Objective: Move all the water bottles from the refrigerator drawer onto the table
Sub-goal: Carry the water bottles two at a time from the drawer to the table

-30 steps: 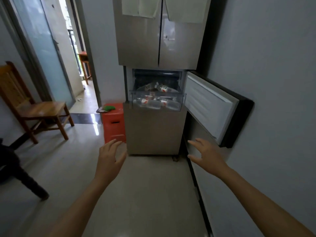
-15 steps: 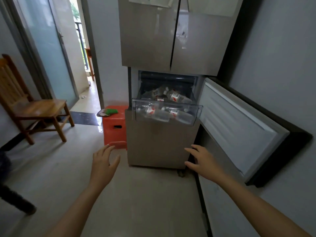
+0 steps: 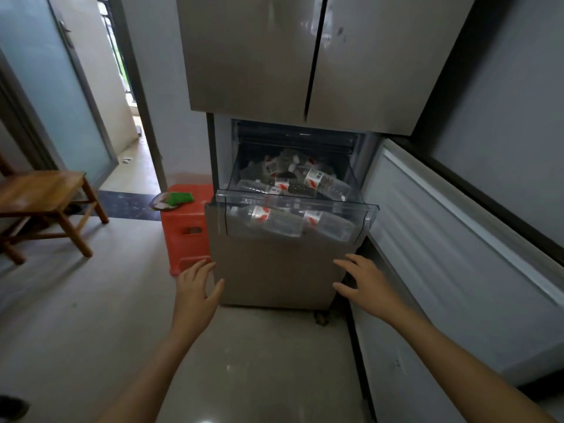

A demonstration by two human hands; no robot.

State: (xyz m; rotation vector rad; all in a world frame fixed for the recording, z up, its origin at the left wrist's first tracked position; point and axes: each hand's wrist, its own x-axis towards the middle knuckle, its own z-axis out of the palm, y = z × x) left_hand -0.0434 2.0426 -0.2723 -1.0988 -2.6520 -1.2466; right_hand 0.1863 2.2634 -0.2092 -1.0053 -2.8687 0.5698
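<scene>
The left hand (image 3: 197, 288) and right hand (image 3: 363, 285) hover empty, fingers spread, below the pulled-out clear drawer (image 3: 293, 200) of the refrigerator (image 3: 259, 56), touching nothing. The water bottles (image 3: 320, 181) lie heaped on their sides inside it. The step in hand looks like the first reach. It is best to come in over the front rim and wrap one topmost bottle per hand around its body, since pulling a lower one would likely shift the pile. The right arm should stay clear of the open compartment door (image 3: 451, 227) just beside the drawer. No worktop is in view.
</scene>
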